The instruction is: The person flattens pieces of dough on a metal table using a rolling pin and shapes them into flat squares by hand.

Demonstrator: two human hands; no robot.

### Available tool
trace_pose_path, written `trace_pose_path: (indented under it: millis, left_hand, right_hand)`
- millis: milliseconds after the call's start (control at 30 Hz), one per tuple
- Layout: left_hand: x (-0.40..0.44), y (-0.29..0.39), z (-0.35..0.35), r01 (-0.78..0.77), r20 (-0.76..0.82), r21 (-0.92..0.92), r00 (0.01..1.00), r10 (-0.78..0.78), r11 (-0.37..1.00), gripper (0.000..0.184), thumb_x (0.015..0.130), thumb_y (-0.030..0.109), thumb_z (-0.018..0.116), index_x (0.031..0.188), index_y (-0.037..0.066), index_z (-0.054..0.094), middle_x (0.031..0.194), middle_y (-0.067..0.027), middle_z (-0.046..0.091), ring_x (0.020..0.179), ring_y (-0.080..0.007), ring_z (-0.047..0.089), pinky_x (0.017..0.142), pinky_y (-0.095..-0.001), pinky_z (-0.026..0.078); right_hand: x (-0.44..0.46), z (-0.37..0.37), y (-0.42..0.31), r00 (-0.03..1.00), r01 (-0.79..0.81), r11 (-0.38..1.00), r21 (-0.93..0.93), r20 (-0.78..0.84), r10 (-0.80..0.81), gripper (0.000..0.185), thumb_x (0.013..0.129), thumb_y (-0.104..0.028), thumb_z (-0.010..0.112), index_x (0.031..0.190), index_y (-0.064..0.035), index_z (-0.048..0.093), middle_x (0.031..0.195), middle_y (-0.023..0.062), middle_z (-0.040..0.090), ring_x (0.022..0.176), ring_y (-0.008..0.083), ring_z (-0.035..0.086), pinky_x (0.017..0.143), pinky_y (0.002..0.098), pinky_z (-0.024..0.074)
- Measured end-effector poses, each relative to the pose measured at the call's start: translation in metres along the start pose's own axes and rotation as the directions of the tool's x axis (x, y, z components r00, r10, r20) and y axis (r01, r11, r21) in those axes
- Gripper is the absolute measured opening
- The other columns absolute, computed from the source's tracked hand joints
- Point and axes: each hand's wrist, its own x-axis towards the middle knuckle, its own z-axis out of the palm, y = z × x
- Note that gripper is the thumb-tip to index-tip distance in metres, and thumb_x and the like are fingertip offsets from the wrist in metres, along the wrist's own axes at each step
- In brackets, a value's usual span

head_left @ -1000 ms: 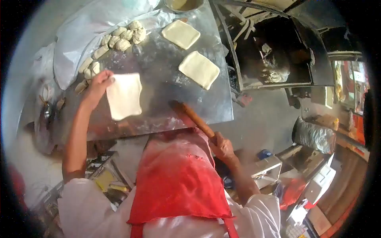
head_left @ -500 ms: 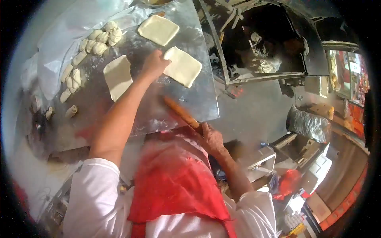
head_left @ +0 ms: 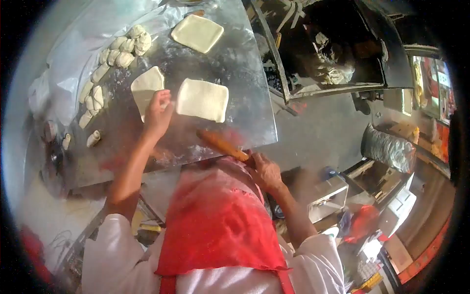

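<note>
My left hand (head_left: 159, 111) is over the lower part of a pale dough sheet (head_left: 147, 85), its fingers loosely bent and the thumb a little apart. Just right of those fingers lies a second, roughly square dough sheet (head_left: 202, 100), with a narrow gap between. Another flat dough sheet (head_left: 198, 33) rests farther back on the metal table (head_left: 245, 73). By the table's front edge, my right hand (head_left: 267, 171) grips one end of a wooden rolling pin (head_left: 223, 145), which slants up and left over the tabletop.
Several twisted dough pieces (head_left: 125, 46) and short rolls (head_left: 93, 138) line the left of the table beside clear plastic sheeting (head_left: 73, 78). A dark, sooty metal box (head_left: 338, 49) stands beyond the table's right edge. Boxes and a silvery bundle (head_left: 389, 149) are at right.
My left hand has moved left and towards me, away from the right-hand dough sheet. That sheet has shifted left and turned straighter. The rolling pin remains in my right hand.
</note>
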Motion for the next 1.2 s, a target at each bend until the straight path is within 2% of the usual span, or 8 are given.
trace_pose_path:
  millis: [167, 233, 367, 467, 633, 800, 967, 1200]
  left_hand:
    - [-0.007, 0.024, 0.028, -0.433, 0.071, 0.39, 0.894, 0.443, 0.813, 0.065, 0.097, 0.019, 0.074, 0.156, 0.01, 0.05, 0.155, -0.0176, 0.055, 0.147, -0.0422, 0.047, 0.125, -0.0517, 0.035]
    - [-0.005, 0.031, 0.05, -0.675, 0.334, 0.471, 0.732, 0.593, 0.568, 0.068, 0.096, 0.023, 0.076, 0.157, 0.01, 0.05, 0.157, -0.017, 0.054, 0.151, -0.0395, 0.044, 0.127, -0.0518, 0.029]
    - [-0.003, 0.04, 0.032, -0.65, 0.384, 0.411, 0.759, 0.525, 0.64, 0.07, 0.096, 0.029, 0.077, 0.158, 0.011, 0.05, 0.158, -0.0161, 0.053, 0.153, -0.0378, 0.041, 0.129, -0.0511, 0.025]
    - [0.006, 0.028, 0.003, -0.338, 0.18, 0.219, 0.936, 0.302, 0.916, 0.061, 0.103, 0.025, 0.068, 0.158, 0.009, 0.049, 0.161, -0.016, 0.052, 0.153, -0.0378, 0.042, 0.126, -0.051, 0.028]
    - [0.075, 0.013, 0.04, -0.463, 0.036, 0.555, 0.843, 0.536, 0.691, 0.068, 0.104, 0.05, 0.063, 0.16, 0.014, 0.047, 0.162, -0.0148, 0.048, 0.156, -0.0354, 0.037, 0.126, -0.0638, 0.019]
    - [0.128, 0.009, 0.059, -0.57, 0.055, 0.606, 0.726, 0.685, 0.556, 0.077, 0.102, 0.06, 0.061, 0.164, 0.018, 0.042, 0.169, -0.0097, 0.041, 0.16, -0.0317, 0.031, 0.127, -0.0661, 0.015]
    - [-0.026, -0.038, 0.027, -0.559, 0.297, 0.495, 0.828, 0.475, 0.665, 0.111, 0.088, 0.066, 0.072, 0.17, 0.009, 0.025, 0.178, -0.0138, 0.021, 0.164, -0.0398, 0.017, 0.125, -0.0693, 0.019]
    - [-0.082, -0.041, -0.016, -0.473, 0.293, 0.486, 0.88, 0.374, 0.735, 0.078, 0.095, 0.036, 0.075, 0.16, 0.005, 0.044, 0.166, -0.0192, 0.041, 0.157, -0.0402, 0.033, 0.125, -0.0573, 0.03]
  right_hand:
    - [-0.006, 0.026, 0.02, 0.999, 0.028, 0.999, 0.021, 0.038, -0.029, 0.04, 0.09, -0.028, 0.079, 0.12, -0.0095, 0.062, 0.111, 0.0179, 0.068, 0.098, 0.0451, 0.07, 0.082, 0.0549, 0.0561]
    - [-0.003, 0.024, 0.01, 1.0, 0.019, 1.0, 0.005, 0.012, -0.019, 0.04, 0.089, -0.025, 0.08, 0.121, -0.0091, 0.062, 0.113, 0.0172, 0.068, 0.099, 0.0436, 0.07, 0.083, 0.0541, 0.0561]
    - [-0.003, 0.0, -0.014, 0.994, 0.08, 0.981, -0.175, -0.063, -0.092, 0.041, 0.087, -0.022, 0.081, 0.121, -0.0076, 0.062, 0.118, 0.0147, 0.065, 0.103, 0.0396, 0.068, 0.085, 0.0516, 0.0559]
    - [0.02, -0.023, -0.045, 0.96, 0.218, 0.968, -0.122, -0.15, -0.235, 0.041, 0.087, -0.02, 0.08, 0.121, -0.0065, 0.062, 0.119, 0.015, 0.064, 0.107, 0.0403, 0.066, 0.086, 0.0499, 0.0552]
    - [0.169, -0.027, -0.042, 0.911, 0.239, 0.894, -0.378, -0.232, -0.341, 0.075, 0.103, -0.054, 0.059, 0.157, -0.0043, 0.048, 0.165, 0.0222, 0.043, 0.15, 0.0411, 0.044, 0.115, 0.0551, 0.0402]
    - [0.213, -0.057, -0.054, 0.831, 0.229, 0.897, -0.379, -0.404, -0.383, 0.089, 0.098, -0.074, 0.051, 0.155, -0.0053, 0.05, 0.156, 0.025, 0.051, 0.145, 0.0453, 0.047, 0.119, 0.0573, 0.0357]
    - [0.098, 0.018, -0.056, 0.922, 0.255, 0.874, -0.414, -0.168, -0.349, 0.074, 0.103, -0.034, 0.055, 0.164, 0.0012, 0.032, 0.163, 0.0222, 0.044, 0.15, 0.0391, 0.042, 0.121, 0.0589, 0.0321]
    - [0.073, 0.018, -0.053, 0.903, 0.303, 0.901, -0.311, -0.207, -0.375, 0.046, 0.093, -0.025, 0.07, 0.134, -0.0089, 0.058, 0.122, 0.0158, 0.063, 0.112, 0.0385, 0.062, 0.096, 0.0504, 0.0512]
